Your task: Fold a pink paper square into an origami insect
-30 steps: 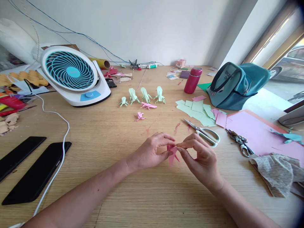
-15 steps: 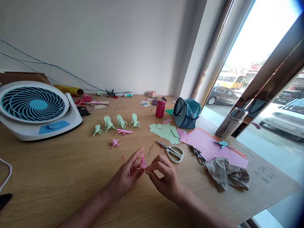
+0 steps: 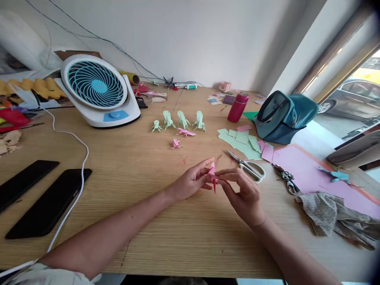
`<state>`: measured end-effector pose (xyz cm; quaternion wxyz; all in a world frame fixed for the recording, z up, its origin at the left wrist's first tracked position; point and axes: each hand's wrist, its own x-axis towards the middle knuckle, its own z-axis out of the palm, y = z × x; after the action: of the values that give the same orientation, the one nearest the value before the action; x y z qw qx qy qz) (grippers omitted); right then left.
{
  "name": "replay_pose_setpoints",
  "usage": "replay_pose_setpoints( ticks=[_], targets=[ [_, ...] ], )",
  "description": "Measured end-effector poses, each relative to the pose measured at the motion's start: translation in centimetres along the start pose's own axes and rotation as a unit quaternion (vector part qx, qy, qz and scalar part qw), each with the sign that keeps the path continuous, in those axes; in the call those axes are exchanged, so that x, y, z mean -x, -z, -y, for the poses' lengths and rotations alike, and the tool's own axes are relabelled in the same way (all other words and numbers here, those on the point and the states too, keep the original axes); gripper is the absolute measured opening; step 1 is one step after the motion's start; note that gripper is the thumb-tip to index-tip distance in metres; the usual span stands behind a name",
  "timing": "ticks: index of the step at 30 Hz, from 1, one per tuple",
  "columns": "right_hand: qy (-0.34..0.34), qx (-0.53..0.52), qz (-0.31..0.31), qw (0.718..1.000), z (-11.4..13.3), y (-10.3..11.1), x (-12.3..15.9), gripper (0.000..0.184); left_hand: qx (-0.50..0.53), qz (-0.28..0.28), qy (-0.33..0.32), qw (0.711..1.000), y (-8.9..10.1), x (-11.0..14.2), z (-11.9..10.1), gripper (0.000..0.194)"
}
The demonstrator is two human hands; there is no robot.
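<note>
A small folded piece of pink paper (image 3: pixel 212 172) is held above the wooden table between both hands, a darker pink point sticking down from it. My left hand (image 3: pixel 191 180) pinches it from the left, fingers closed on its edge. From the right, my right hand (image 3: pixel 242 192) grips it between thumb and fingertips. Beyond the hands stand several pale green origami insects (image 3: pixel 182 120) in a row. Two pink origami insects (image 3: pixel 186 132) are in front of them. White-handled scissors (image 3: pixel 251 168) lie just past my right hand, blades pointing to the far left.
Green paper sheets (image 3: pixel 242 138), a large pink sheet (image 3: pixel 303 166), keys (image 3: pixel 286 178) and a crumpled cloth (image 3: pixel 329 213) lie to the right. Behind are a red bottle (image 3: pixel 238 107) and a blue bag (image 3: pixel 286 116). A fan (image 3: pixel 97 87), black phones (image 3: pixel 50 202) and a white cable (image 3: pixel 86 154) are left.
The camera view has swung left and downward, bringing the phones into sight. The pink paper is now turned in both hands, with its darker point showing below.
</note>
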<state>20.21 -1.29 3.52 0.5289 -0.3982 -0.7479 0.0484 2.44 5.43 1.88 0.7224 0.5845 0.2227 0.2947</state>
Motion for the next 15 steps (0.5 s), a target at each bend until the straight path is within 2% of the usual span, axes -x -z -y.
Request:
replay_pose_setpoints(
  ticks=[5,15],
  targets=[
    [0.007,0.01,0.006,1.0,0.1,-0.2,0.2,0.027,-0.002,0.002,-0.009,1.0,-0.3,0.0,0.5,0.066],
    [0.05,0.04,0.011,0.998,0.2,-0.5,0.2,0.033,0.046,-0.06,-0.006,0.997,-1.9,0.3,0.5,0.059]
  ],
)
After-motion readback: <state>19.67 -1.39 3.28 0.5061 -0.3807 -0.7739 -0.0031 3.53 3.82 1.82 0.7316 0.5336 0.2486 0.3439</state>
